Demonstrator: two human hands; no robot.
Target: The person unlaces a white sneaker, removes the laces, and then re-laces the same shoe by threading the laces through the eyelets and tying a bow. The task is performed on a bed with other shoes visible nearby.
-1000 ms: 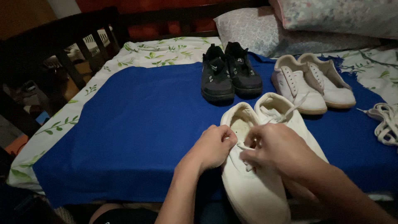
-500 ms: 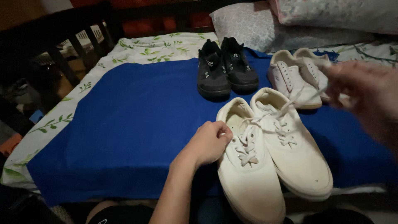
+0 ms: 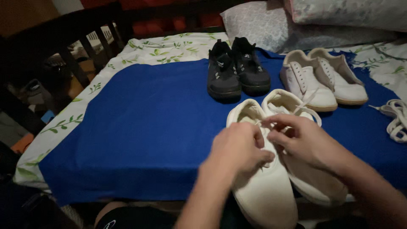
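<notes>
Cream canvas shoes [image 3: 263, 186], a pair standing side by side, sit at the near edge of a blue cloth [image 3: 144, 127] spread over the bed, toes toward the wearer of the camera. Both hands work over the lacing area of the left-hand shoe. Left hand [image 3: 237, 148] rests on top of that shoe's tongue and eyelets, its fingers curled narrow and pinched together; what they grip is hidden beneath the knuckles. Right hand [image 3: 303, 142] lies just beside it, over the gap between the two shoes, with thumb and forefinger closed on a white lace [image 3: 307, 111] that loops up and back toward the heel of the right-hand shoe. Farther back on the cloth stands a pair of black trainers [image 3: 237, 72], upright, toes facing the camera. To their right, a pair of white low-top shoes [image 3: 322, 82] stands at a slight angle, partly on the cloth. Loose white laces [image 3: 396, 118] lie bunched at the right edge of the view, well apart from the hands. A leaf-print sheet [image 3: 161, 48] shows around the cloth, and patterned pillows [image 3: 296, 25] lie at the head of the bed.
</notes>
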